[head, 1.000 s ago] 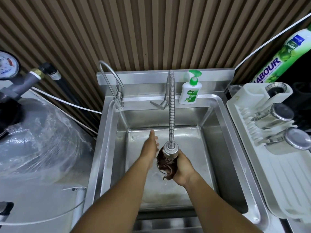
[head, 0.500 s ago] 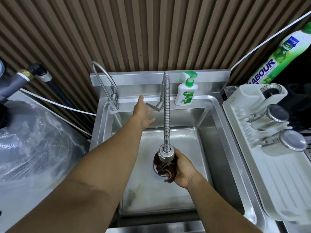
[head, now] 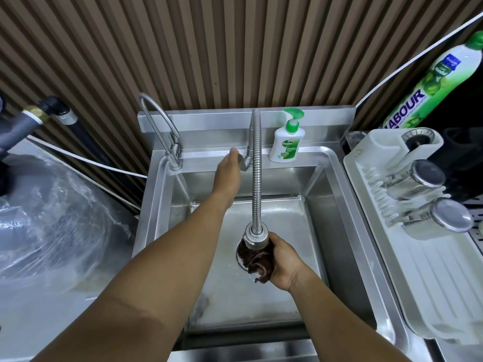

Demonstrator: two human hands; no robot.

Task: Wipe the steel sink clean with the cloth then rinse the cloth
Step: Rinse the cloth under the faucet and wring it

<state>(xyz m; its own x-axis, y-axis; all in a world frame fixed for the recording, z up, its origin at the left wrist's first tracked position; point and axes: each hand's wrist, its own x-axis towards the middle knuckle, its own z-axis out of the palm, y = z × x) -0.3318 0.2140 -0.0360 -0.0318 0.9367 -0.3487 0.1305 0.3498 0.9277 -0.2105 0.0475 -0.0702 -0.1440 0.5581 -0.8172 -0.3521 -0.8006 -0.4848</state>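
The steel sink (head: pixel 337 215) fills the middle of the view. My right hand (head: pixel 283 259) grips a bunched dark brown cloth (head: pixel 257 261) directly under the spray head (head: pixel 256 237) of the flexible steel tap hose, over the drain. My left hand (head: pixel 230 169) reaches to the back of the sink, its fingers curled onto the tap's lever handle (head: pixel 244 163). The lever is mostly covered by the fingers. I cannot tell whether water flows from the spray head.
A second curved steel tap (head: pixel 159 121) stands at the sink's back left. A Dettol pump bottle (head: pixel 287 142) sits on the back ledge. To the right lies a white drying rack (head: pixel 418 246) with steel cups, behind it a green bottle (head: pixel 428 82). Crumpled plastic (head: pixel 52 218) covers the left counter.
My left hand has left the cloth, risen to the back of the sink and closed onto the tap lever. My right hand stays under the spray head with the cloth.
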